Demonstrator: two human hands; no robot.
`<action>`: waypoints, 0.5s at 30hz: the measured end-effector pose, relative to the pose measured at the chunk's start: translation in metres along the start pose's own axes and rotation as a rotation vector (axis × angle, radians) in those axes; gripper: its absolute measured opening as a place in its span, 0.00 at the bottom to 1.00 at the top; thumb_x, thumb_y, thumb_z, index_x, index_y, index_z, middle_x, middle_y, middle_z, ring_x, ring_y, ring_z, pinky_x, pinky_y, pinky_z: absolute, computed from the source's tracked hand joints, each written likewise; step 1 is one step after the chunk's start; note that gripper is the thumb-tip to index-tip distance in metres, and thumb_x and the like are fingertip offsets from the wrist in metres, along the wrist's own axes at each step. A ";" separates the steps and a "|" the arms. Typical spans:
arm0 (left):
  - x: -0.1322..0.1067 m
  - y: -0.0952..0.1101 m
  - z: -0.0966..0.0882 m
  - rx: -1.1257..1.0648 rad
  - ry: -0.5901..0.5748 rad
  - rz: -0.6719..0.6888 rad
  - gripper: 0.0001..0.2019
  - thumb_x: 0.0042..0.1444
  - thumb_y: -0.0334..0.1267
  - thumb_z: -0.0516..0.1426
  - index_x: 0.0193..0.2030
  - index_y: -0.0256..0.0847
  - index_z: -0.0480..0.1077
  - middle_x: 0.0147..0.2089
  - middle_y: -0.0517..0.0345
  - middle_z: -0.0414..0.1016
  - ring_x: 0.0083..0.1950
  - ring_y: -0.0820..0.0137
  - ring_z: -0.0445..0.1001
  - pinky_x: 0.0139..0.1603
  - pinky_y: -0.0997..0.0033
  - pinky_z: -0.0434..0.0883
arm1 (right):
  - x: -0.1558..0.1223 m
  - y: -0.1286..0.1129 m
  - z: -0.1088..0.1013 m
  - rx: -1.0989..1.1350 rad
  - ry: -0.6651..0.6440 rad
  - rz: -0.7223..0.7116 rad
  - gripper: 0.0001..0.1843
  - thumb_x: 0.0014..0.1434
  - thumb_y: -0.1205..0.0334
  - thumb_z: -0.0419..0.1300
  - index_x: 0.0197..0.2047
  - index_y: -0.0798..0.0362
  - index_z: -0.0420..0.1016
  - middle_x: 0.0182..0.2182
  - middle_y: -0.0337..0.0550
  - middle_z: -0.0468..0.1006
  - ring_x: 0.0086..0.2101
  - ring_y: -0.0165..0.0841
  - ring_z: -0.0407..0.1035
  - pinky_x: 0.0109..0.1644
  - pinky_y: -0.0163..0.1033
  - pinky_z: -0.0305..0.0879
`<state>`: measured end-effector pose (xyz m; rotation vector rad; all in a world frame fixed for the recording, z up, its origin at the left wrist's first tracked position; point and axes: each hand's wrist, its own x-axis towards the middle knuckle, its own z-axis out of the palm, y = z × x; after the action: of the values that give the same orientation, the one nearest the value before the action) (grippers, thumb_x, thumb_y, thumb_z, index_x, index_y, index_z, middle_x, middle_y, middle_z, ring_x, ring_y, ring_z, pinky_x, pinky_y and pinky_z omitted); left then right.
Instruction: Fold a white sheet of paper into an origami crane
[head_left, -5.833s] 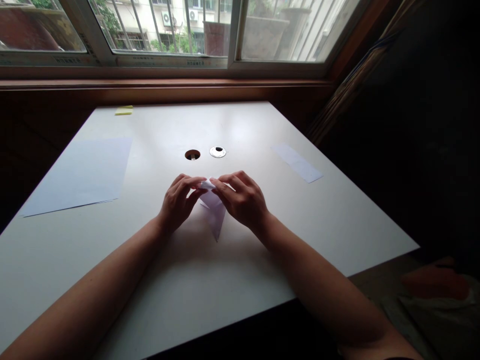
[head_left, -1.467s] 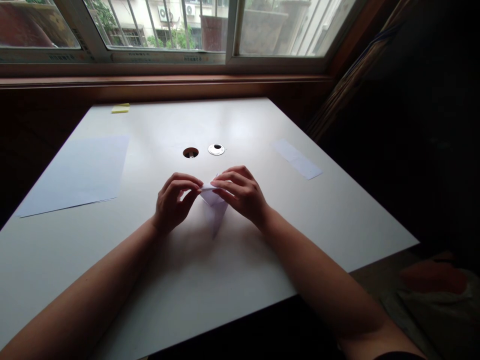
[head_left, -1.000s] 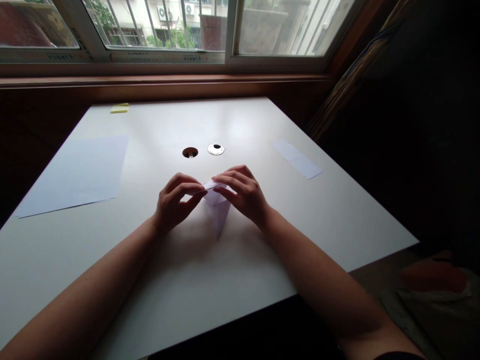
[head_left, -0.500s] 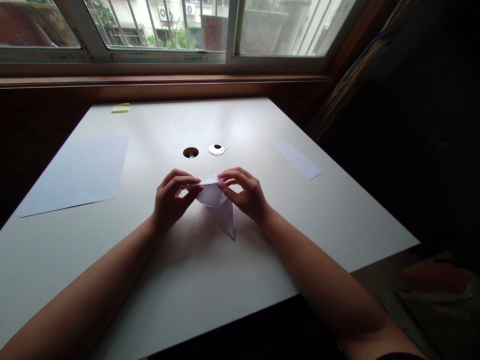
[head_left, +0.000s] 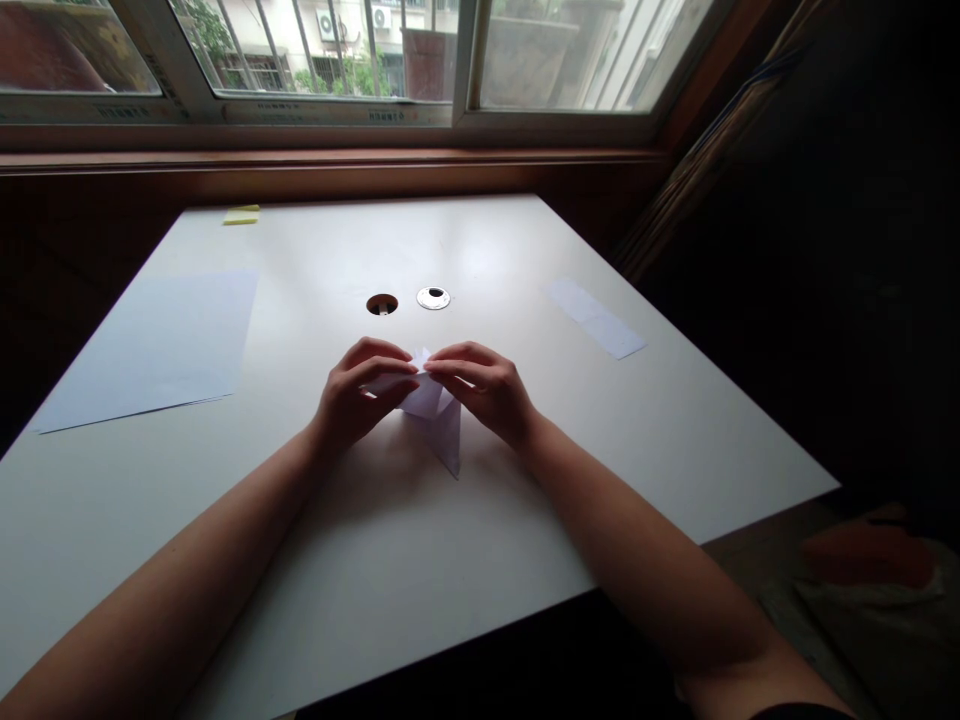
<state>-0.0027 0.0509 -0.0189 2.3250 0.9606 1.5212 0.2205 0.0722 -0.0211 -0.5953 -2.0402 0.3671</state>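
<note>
A folded piece of white paper (head_left: 441, 440) is held just above the table between my two hands. One pointed flap of it hangs down toward me. My left hand (head_left: 365, 385) pinches the upper left of the paper between thumb and fingers. From the other side, my right hand (head_left: 484, 388) grips its top edge, with fingertips close to those of the left. Small paper points stick up behind the fingertips. Parts of the folds are hidden by my fingers.
On the white table (head_left: 480, 600), large paper sheets (head_left: 157, 340) lie at left and a paper strip (head_left: 598, 318) at right. Yellow sticky notes (head_left: 241, 215) sit near the back edge. Beyond my hands are a round hole (head_left: 382, 305) and its metal cover (head_left: 433, 298). A window (head_left: 315, 50) stands behind.
My hands have come closer together along the paper's top edge, the left moving right and the right fingertips moving left. The hanging flap has shifted slightly left.
</note>
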 end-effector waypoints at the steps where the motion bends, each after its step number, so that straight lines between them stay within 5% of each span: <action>1: 0.000 0.000 0.000 0.000 0.000 -0.004 0.08 0.57 0.36 0.65 0.44 0.45 0.77 0.46 0.53 0.75 0.46 0.67 0.77 0.45 0.64 0.77 | 0.000 0.000 0.000 -0.004 -0.004 -0.004 0.11 0.65 0.65 0.60 0.49 0.46 0.80 0.44 0.44 0.80 0.45 0.33 0.75 0.49 0.43 0.76; 15: 0.002 0.005 0.000 -0.032 0.029 -0.002 0.05 0.55 0.34 0.67 0.39 0.42 0.78 0.41 0.54 0.77 0.40 0.70 0.77 0.39 0.68 0.76 | 0.002 -0.006 0.001 -0.187 -0.030 -0.067 0.07 0.65 0.64 0.61 0.45 0.51 0.79 0.41 0.45 0.80 0.41 0.33 0.74 0.46 0.40 0.73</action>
<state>-0.0001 0.0485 -0.0156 2.2855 0.9374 1.5628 0.2170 0.0685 -0.0172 -0.6352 -2.1323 0.1475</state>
